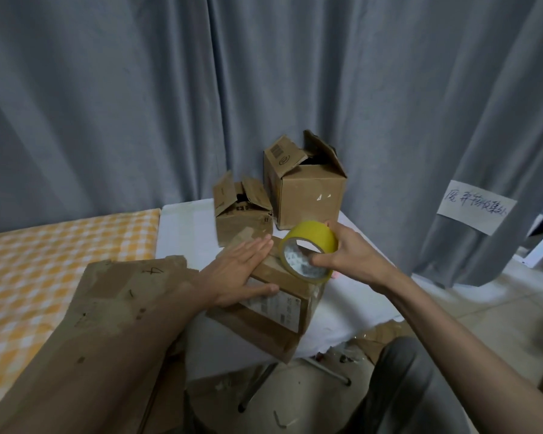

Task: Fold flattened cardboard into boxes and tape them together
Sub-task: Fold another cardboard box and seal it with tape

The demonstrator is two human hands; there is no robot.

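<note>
Standing before grey curtains (pixel 138 104), a white table (pixel 185 233) bears cardboard boxes (pixel 308 189).

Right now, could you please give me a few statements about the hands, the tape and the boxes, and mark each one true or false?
1. The right hand holds the tape roll. True.
2. The left hand grips scissors. False: it lies flat on the near box.
3. The tape roll is blue. False: it is yellow.
4. Two boxes with open flaps, a small box and a tall box, stand behind the near box. True.
5. The flat cardboard stands upright on the tall box. False: it lies at the left, near the left arm.
</note>
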